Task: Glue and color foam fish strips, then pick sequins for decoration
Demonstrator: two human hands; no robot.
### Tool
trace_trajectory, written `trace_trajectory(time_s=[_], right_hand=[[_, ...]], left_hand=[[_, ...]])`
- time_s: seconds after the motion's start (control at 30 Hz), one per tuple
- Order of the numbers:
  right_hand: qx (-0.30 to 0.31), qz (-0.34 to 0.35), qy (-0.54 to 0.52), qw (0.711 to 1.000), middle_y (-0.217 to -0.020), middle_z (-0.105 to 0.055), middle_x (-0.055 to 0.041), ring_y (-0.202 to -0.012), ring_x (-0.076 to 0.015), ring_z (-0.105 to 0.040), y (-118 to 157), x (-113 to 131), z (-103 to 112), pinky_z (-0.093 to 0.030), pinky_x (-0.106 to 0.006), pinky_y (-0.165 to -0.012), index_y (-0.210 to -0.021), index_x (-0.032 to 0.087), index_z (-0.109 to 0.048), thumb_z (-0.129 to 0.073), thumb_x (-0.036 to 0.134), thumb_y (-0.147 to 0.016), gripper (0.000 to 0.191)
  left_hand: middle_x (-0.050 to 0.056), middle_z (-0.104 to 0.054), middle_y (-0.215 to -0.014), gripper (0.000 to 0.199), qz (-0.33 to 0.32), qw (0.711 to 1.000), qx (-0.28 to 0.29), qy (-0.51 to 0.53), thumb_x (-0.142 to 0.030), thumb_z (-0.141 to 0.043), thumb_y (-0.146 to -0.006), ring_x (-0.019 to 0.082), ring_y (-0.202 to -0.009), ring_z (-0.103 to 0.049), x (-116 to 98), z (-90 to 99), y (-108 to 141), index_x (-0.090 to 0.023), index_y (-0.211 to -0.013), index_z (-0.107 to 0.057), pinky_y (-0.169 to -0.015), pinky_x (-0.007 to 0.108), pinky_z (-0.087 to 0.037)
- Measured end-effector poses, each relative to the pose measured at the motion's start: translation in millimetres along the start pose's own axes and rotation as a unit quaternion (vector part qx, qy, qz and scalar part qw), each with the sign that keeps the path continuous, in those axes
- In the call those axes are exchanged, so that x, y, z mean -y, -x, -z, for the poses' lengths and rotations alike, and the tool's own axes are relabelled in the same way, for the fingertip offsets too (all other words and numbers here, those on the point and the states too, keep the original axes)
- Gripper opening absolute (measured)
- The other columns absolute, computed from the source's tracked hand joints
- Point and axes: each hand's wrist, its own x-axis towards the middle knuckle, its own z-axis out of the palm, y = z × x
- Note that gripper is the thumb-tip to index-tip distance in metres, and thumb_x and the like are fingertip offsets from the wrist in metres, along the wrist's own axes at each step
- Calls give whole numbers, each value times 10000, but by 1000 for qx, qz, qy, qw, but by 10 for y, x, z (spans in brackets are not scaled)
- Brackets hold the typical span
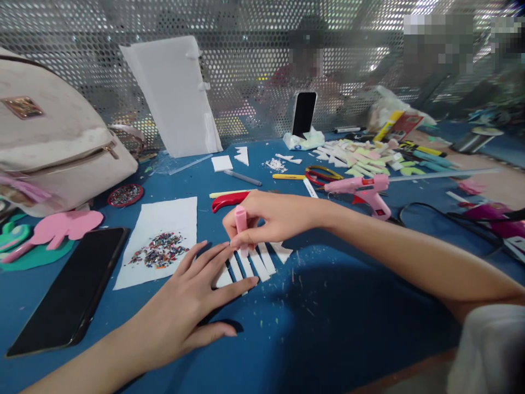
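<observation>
Left hand (194, 298) lies nearest, spread, grasping nothing, fingers over white strips (259, 266); my right hand (270, 210) pinches near-upright pink tool (241, 219), its lower end at strips. Strips lie on blue table (270, 339) between my hands: look light, thin, probably easily bent, best pinned flat near ends. Tool likely light, stiff, smooth; low pinch suits.

A pink tool (241, 218) stands upright over white strips (259, 266) — slanted, side by side.

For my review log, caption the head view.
Right hand grips a pink tool over white strips; left hand touches them.
</observation>
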Motion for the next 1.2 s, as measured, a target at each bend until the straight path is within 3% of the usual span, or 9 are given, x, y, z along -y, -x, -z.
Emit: trace_trajectory(time_s=[0.13, 0.43, 0.6, 0.77, 0.97, 1.07, 1.2], right_hand=[[0, -5, 6, 1000, -747, -692, -16, -653, -88, -609, 22, 15, 34, -473, -209, -640, -777, 142, -562, -532, 256, -992, 246], [-105, 22, 86, 991, -754, -693, -10, -685, -96, -626, 97, 49, 154, -456, -220, -694, -861, 127, -626, -543, 273, -1001, 218], [-168, 15, 188, 968, -893, -684, -33, -764, -114, -579, 136, 128, 203, -424, -257, -735, -1014, 123, -640, -512, 189, -1014, 144], [-244, 61, 73, 965, -1131, -636, -82, -1000, -146, -611, 202, -37, 25, -488, -294, -892, -1108, 138, -596, -471, 109, -1005, 165], [-356, 9, -93, 930, -1132, -649, -94, -944, -151, -647, 253, -537, -362, -546, -295, -781, -1085, 151, -565, -455, 154, -1005, 135], [-364, -11, -88, 927, -1120, -643, -80, -980, -162, -637, 269, -646, -425, -536, -313, -818, -1100, 163, -570, -483, 199, -1004, 135], [-336, -22, -59, 940, -1091, -641, -61, -971, -167, -628, 279, -684, -416, -513, -352, -906, -1057, 168, -611, -505, 198, -995, 127]], left_hand=[[98, -297, -1636, 630, 17, 1000, -4, 4, -637, -419, -987, 375, -1499, -260, -6, -3, -2, -412, -1561, -291, -1163, 657, -239], [119, -208, -1668, 636, 7, 1000, 1, -2, -619, -428, -992, 375, -1511, -230, -3, 3, -8, -392, -1568, -284, -1166, 654, -235], [121, -205, -1669, 608, 6, 1000, -21, 8, -612, -421, -995, 387, -1490, -278, -17, 1, -15, -375, -1549, -346, -1158, 657, -264], [125, -215, -1666, 570, 0, 999, -35, 17, -598, -378, -1011, 384, -1481, -299, -21, 2, -31, -359, -1528, -396, -1145, 668, -287], [119, -258, -1654, 569, -16, 1000, -20, -4, -558, -422, -1019, 361, -1482, -311, -20, 16, -89, -348, -1544, -362, -1143, 665, -310], [117, -273, -1647, 569, -6, 1000, -22, -4, -529, -427, -1030, 356, -1474, -332, -103, 9, -157, -343, -1558, -332, -1137, 647, -335], [143, -215, -1662, 627, 17, 999, -38, -23, -652, -377, -990, 412, -1464, -329, -253, -31, -251, -380, -1553, -335, -1095, 665, -366]])
